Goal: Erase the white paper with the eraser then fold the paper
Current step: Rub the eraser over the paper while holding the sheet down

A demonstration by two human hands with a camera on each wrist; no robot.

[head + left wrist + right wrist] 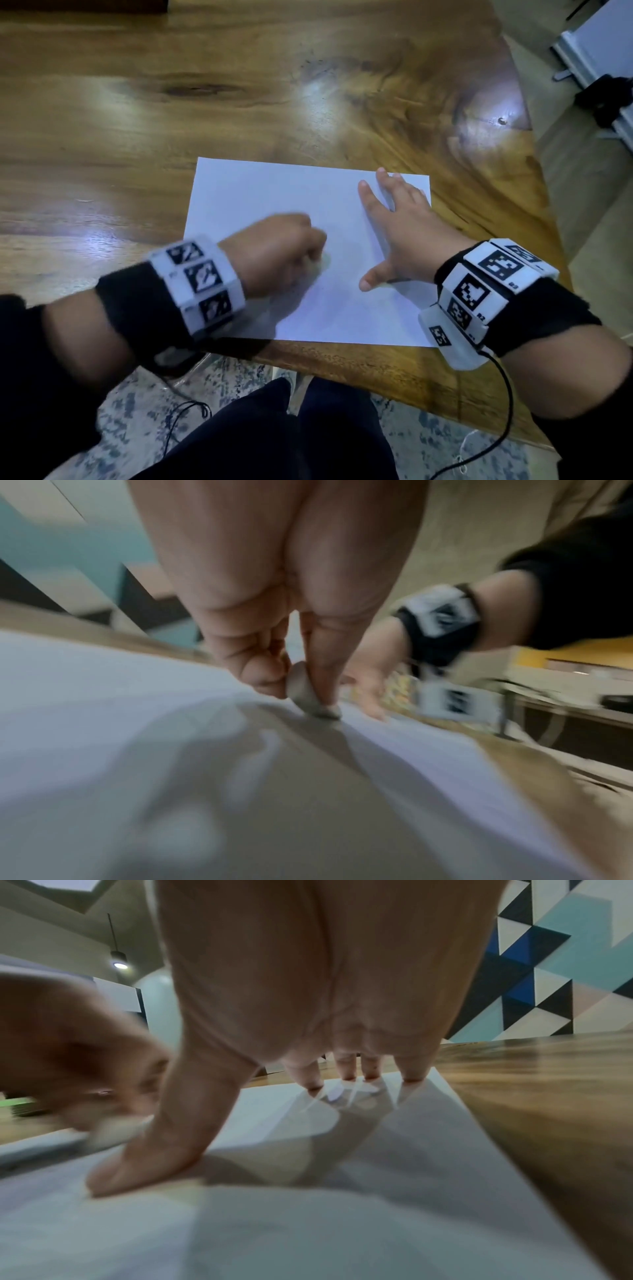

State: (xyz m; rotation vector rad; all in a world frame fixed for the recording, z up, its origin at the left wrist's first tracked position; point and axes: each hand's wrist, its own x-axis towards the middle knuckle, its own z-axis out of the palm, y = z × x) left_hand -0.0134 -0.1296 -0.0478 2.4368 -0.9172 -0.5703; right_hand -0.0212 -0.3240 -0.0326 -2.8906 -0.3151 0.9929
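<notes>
A white sheet of paper (274,195) lies flat on the wooden table (137,120), close to its near edge. My left hand (284,246) is blurred over the sheet's middle and pinches a small pale eraser (323,262) between thumb and fingers. In the left wrist view the eraser (308,696) has its lower end pressed on the paper (103,683). My right hand (394,226) lies flat on the right part of the sheet with fingers spread. In the right wrist view its fingertips (346,1074) and thumb press on the paper (411,1150).
The table's right edge (534,192) runs diagonally close to the paper's right side. A white and black stand (603,78) is on the floor beyond it. My dark-clothed legs (308,428) and a patterned rug lie below the near edge.
</notes>
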